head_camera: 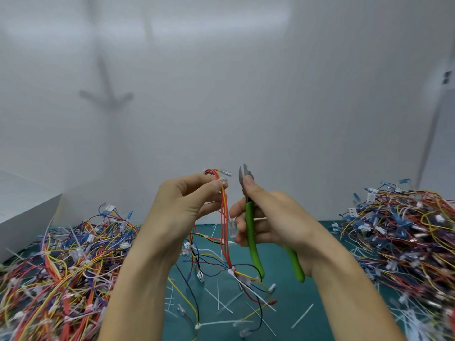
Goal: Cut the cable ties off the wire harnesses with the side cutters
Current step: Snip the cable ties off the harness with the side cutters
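Bright even light, soft wall shadows, blurred, warped edges

Open air fills the room above and beyond the raised hands, up to the white wall (246,94). Down on the surface (327,286), a heaped wire pile (54,279) crowds the left side and another pile (403,237) crowds the right. Between them runs a green lane, partly littered with cut ties (301,316) and a dangling harness (221,254). A white box (27,217) blocks the far left edge behind the pile.
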